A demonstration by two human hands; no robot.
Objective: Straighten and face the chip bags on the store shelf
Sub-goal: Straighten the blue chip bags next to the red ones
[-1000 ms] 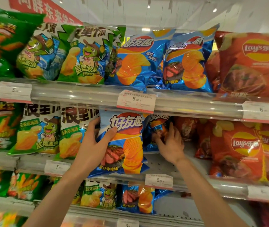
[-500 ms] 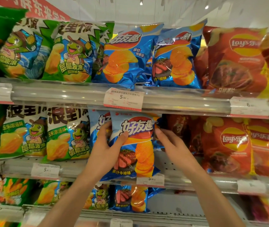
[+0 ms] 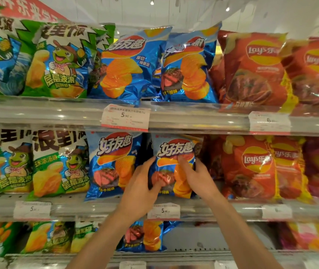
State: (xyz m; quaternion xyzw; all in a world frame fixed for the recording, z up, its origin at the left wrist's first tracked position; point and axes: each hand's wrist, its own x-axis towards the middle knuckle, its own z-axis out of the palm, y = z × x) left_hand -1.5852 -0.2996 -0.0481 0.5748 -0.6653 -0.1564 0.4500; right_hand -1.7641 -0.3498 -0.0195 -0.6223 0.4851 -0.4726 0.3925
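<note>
Blue chip bag (image 3: 174, 152) gripped by both hands' fingers (image 3: 183, 162).

Shelf labels and bag brands around the middle-shelf blue bag

The blue bag (image 3: 174, 166) is showing "好友趣"; the price tag (image 3: 163, 211) just below it is reading "5.90", as is the upper tag (image 3: 125, 118) above and to its left. The red bag (image 3: 251, 167) to its right is carrying "Lay's 乐事".
</note>
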